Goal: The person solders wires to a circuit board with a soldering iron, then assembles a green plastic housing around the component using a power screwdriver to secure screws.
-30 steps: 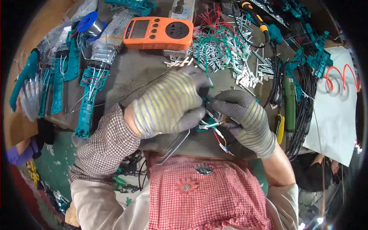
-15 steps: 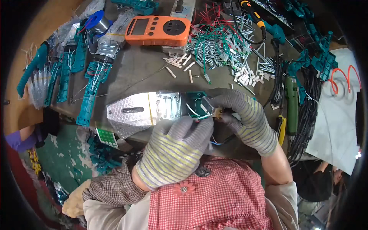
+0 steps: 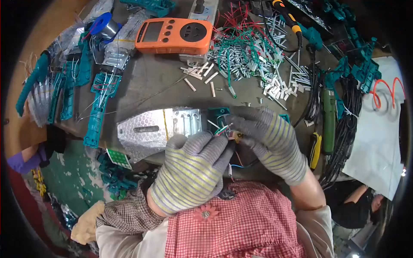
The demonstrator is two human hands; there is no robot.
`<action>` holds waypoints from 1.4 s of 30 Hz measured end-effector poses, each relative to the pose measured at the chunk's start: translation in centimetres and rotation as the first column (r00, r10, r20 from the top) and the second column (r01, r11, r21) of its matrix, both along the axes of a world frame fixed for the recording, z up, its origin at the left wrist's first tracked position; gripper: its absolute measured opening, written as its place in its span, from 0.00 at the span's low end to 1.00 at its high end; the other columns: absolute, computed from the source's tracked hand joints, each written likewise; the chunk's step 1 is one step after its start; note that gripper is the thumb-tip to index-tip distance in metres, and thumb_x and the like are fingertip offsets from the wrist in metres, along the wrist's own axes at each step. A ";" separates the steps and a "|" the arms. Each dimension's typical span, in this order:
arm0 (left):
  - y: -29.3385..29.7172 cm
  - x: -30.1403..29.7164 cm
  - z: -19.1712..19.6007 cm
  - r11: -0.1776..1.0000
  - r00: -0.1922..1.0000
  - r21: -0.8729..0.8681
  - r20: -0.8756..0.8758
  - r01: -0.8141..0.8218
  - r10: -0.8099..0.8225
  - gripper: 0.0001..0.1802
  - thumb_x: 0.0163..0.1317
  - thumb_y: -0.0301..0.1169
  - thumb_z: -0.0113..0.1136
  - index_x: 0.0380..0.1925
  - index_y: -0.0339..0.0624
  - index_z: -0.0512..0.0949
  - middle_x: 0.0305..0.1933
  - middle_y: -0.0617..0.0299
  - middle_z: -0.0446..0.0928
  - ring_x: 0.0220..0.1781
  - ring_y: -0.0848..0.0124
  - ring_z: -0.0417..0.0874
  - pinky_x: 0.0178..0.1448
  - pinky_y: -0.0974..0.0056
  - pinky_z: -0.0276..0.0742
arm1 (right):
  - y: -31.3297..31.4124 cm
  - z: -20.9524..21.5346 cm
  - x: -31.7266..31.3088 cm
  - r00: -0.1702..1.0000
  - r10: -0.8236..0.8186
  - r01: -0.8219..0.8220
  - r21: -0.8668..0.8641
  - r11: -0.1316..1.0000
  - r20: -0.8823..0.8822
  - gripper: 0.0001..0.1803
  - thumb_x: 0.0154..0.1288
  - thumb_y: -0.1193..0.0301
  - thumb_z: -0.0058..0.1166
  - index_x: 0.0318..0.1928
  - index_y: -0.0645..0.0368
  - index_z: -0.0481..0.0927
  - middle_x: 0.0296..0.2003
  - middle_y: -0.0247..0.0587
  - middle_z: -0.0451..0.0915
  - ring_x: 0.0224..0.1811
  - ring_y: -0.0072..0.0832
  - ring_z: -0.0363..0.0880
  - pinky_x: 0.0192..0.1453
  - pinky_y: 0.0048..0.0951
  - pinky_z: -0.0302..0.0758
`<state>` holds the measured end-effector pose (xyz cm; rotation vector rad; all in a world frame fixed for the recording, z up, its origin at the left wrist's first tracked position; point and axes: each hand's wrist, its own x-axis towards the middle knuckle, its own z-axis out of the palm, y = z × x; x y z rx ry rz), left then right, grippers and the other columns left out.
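Head view: left hand [image 3: 189, 172] and right hand [image 3: 269, 139], both gloved, pinched shut on thin wires [image 3: 221, 129] at green module [image 3: 219, 115] capping silver metal reflector [image 3: 161, 127], near bench front edge. Wires looked limp, light, fragile; grip reflector body instead. Little room: white sleeves [image 3: 258, 64] behind, teal housings [image 3: 97, 103] left, black cables [image 3: 348, 124] right.

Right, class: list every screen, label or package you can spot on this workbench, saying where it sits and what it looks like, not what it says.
Orange meter: top centre of the bench, flat rectangle, small grey screen at its left, round socket at its right.
White sheet: right edge, pale, an orange wire loop on it.
No packages or labels clearly visible.
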<state>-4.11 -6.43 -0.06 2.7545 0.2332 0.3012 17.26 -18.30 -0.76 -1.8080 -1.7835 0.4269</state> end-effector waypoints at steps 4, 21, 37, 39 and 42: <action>0.0 -0.3 -0.7 1.000 0.998 -0.028 0.064 0.001 0.001 0.23 0.43 0.41 0.74 0.44 0.55 0.91 0.59 0.68 0.82 0.57 0.59 0.78 0.56 0.45 0.75 | 0.5 -0.5 -1.5 0.998 -0.039 0.035 0.069 0.997 0.058 0.26 0.65 0.71 0.64 0.65 0.53 0.84 0.55 0.51 0.85 0.50 0.46 0.86 0.54 0.46 0.83; 0.6 0.0 0.6 0.991 0.996 -0.108 0.028 0.082 -0.080 0.17 0.46 0.40 0.76 0.39 0.55 0.89 0.51 0.67 0.80 0.56 0.60 0.80 0.57 0.46 0.76 | 0.2 -1.4 -1.5 0.987 -0.050 0.036 0.091 0.995 0.154 0.26 0.64 0.69 0.65 0.64 0.52 0.85 0.59 0.49 0.86 0.50 0.46 0.87 0.51 0.45 0.82; 11.1 11.5 -4.7 0.803 0.968 0.567 0.247 -0.183 0.047 0.07 0.62 0.30 0.58 0.27 0.45 0.83 0.30 0.58 0.84 0.32 0.60 0.90 0.27 0.50 0.79 | -0.6 2.2 0.5 0.954 -0.154 0.118 0.151 0.981 0.257 0.23 0.65 0.76 0.63 0.61 0.56 0.86 0.57 0.53 0.86 0.53 0.53 0.87 0.58 0.47 0.84; 10.3 10.5 -3.1 0.810 0.980 0.554 0.143 -0.194 0.137 0.07 0.63 0.34 0.64 0.39 0.45 0.84 0.38 0.56 0.85 0.40 0.59 0.90 0.39 0.52 0.82 | -1.0 2.8 5.1 0.917 -0.380 0.337 0.279 0.899 0.120 0.22 0.68 0.80 0.60 0.62 0.55 0.87 0.58 0.48 0.88 0.59 0.49 0.88 0.64 0.42 0.83; 9.7 9.1 -0.1 0.943 0.976 0.265 0.136 -0.203 0.172 0.15 0.62 0.30 0.71 0.49 0.41 0.83 0.45 0.53 0.85 0.45 0.60 0.88 0.50 0.57 0.83 | 1.7 2.8 14.6 0.826 -0.543 0.442 0.422 0.791 0.153 0.18 0.71 0.78 0.63 0.60 0.61 0.88 0.53 0.48 0.91 0.51 0.38 0.91 0.59 0.34 0.84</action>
